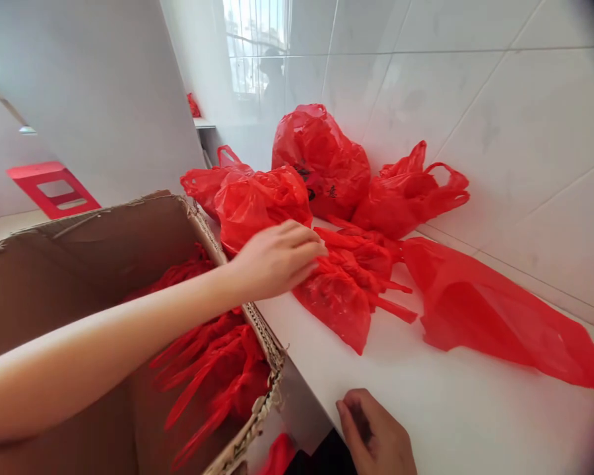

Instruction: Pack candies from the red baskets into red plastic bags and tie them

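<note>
My left hand (277, 257) reaches over the rim of a cardboard box (79, 264) and rests on a flattened red plastic bag (341, 290) lying on the white counter (450, 409); its fingers are together and curled onto the bag. At the counter's near edge sits my right hand (373, 435), its fingers bent and nothing visible in them. Several red bags lie inside the box (212, 369).
Stuffed red plastic bags (321, 158) are heaped in the corner against the white tiled wall (525, 119). A flat empty red bag (499, 316) lies spread to the right. A red stool (54, 188) stands far left on the floor.
</note>
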Demonstrator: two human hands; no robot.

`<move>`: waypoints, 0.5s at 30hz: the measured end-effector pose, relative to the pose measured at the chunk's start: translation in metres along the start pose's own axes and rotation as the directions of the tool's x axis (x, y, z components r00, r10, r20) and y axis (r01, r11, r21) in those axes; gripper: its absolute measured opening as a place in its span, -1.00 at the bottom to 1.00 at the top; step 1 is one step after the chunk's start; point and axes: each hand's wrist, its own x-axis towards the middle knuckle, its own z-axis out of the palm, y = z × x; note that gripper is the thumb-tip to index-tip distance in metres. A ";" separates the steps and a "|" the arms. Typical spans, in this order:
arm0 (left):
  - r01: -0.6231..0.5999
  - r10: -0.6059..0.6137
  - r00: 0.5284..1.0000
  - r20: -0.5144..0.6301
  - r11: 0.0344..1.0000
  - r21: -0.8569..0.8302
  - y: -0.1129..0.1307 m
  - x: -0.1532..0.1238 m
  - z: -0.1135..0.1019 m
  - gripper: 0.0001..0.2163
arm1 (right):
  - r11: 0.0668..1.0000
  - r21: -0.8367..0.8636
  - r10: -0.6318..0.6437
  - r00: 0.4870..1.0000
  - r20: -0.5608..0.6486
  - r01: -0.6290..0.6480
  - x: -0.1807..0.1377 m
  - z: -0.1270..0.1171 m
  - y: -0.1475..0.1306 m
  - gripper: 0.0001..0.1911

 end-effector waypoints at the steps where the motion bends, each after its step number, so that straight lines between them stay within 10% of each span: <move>1: -0.032 0.033 0.996 0.077 0.999 -0.008 0.008 0.013 0.019 -0.77 | 1.000 0.019 -0.007 1.000 -0.002 0.007 0.000 -0.001 0.001 -0.68; 5: -0.056 0.046 0.966 0.253 0.998 0.033 0.016 0.043 0.078 -0.72 | 0.998 0.063 -0.027 1.000 0.010 0.027 0.000 -0.004 0.004 -0.72; 8: -0.051 0.047 0.952 0.302 0.999 0.005 0.018 0.046 0.084 -0.84 | 0.997 0.069 -0.042 0.999 0.023 0.040 0.000 -0.006 0.005 -0.73; 15: 0.284 -0.215 0.923 0.320 0.941 -0.184 0.003 0.013 -0.034 -0.76 | 0.997 0.030 -0.078 0.996 0.041 0.077 0.000 -0.010 0.004 -0.73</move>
